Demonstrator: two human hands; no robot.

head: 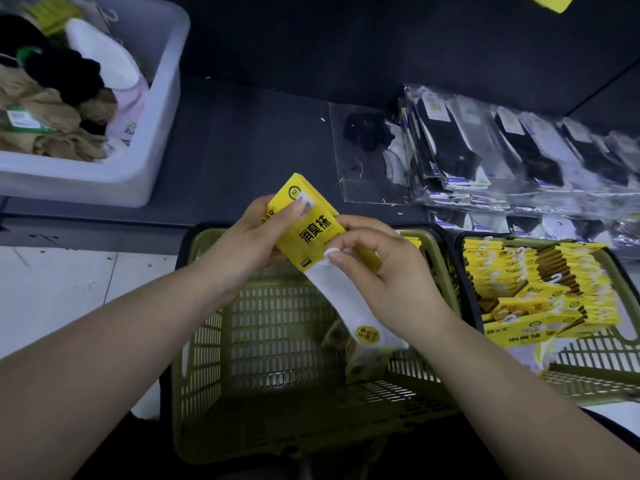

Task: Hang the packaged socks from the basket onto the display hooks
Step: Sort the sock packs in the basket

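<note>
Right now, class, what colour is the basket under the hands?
The basket is olive green, seen best in the head view.

Yellow sock pack (311, 223) (white socks); olive basket (277, 323)

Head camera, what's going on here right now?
A person holds a yellow-sleeved sock pack over a nearly empty green basket. The left hand grips the yellow sleeve. The right hand pinches what looks like its white hook, at the end where the white sock hangs out. A second basket to the right holds a stack of matching packs.
</note>
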